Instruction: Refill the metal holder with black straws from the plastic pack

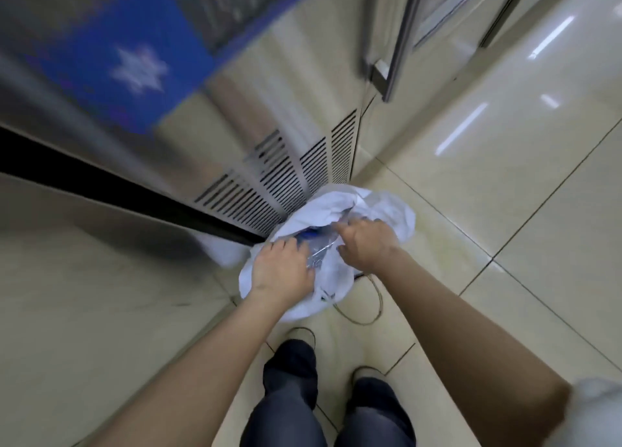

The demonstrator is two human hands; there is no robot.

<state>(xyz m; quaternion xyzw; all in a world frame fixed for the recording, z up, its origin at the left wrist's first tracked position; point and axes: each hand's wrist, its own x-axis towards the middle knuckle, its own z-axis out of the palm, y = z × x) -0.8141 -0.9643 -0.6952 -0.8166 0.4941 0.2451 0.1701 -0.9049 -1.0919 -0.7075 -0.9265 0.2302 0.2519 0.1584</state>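
Both hands are reaching into a white plastic bag (387,207) on the tiled floor (505,184) — the left hand (281,271) gripping its edge, the right hand (365,243) pinching a clear plastic pack (318,249) inside, beside a vented metal cabinet (286,173).

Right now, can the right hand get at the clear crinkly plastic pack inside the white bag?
Probably yes. The right hand is already at the white bag's open mouth, the clear crinkly plastic pack lies exposed just beside its fingers, and the left hand presses the bag's other side.
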